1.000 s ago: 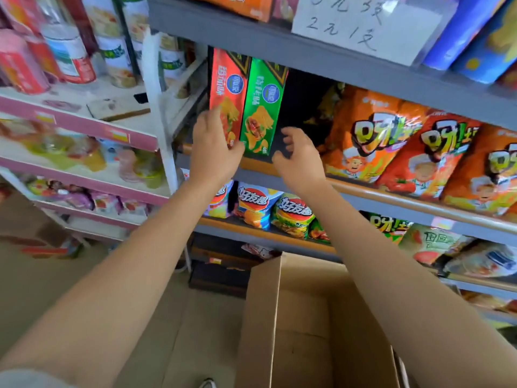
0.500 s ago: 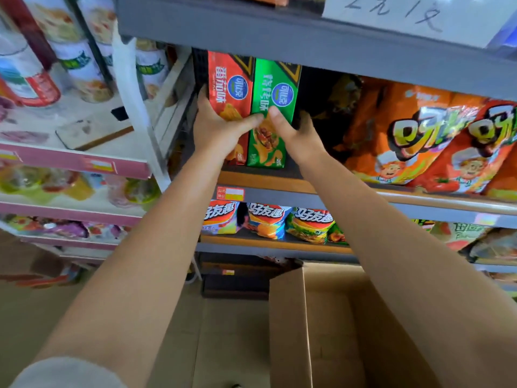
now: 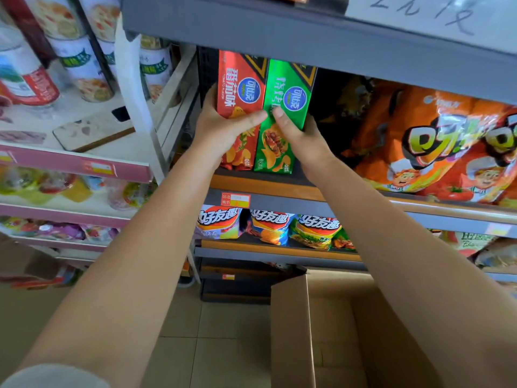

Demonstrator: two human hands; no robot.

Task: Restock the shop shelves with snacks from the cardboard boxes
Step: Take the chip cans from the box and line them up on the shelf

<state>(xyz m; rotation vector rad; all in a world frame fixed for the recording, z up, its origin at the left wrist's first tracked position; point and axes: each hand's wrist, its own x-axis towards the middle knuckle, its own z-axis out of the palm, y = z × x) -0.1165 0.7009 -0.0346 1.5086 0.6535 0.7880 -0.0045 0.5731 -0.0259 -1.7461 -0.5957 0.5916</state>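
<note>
A red crisp box (image 3: pixel 239 79) and a green crisp box (image 3: pixel 288 88) stand upright side by side at the left end of the middle shelf (image 3: pixel 268 186). My left hand (image 3: pixel 221 127) grips the red box, thumb across its front and fingers round its left side. My right hand (image 3: pixel 302 135) grips the green box, thumb on its front and fingers behind its right side. An open cardboard box (image 3: pixel 330 317) sits on the floor below my right arm; what I see of its inside holds nothing.
Large orange snack bags (image 3: pixel 436 141) fill the shelf to the right, with a dark gap between them and the green box. Small crisp bags (image 3: pixel 268 225) line the shelf below. A pink-edged rack (image 3: pixel 75 163) with tins and jelly cups stands at the left. Tiled floor lies below.
Both hands rose from the boxes' lower fronts and now clasp the two boxes from either side. The view moved closer to the shelf.
</note>
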